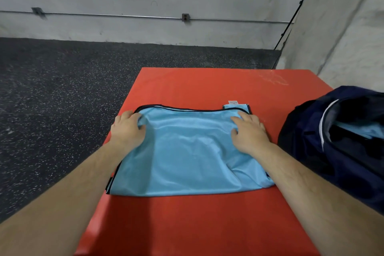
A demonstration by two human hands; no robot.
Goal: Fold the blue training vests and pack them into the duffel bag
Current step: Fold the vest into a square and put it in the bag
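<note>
A folded light-blue training vest (187,151) lies flat on a red padded platform (187,224). At its far corners the left hand (126,129) pinches bunched fabric between thumb and curled fingers, while the right hand (249,131) presses down with fingers slightly spread (an open navy duffel bag (311,151) sits just right).

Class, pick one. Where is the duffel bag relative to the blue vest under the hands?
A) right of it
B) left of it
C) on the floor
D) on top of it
A: the duffel bag lies on the red mat just right of the vest.
</note>
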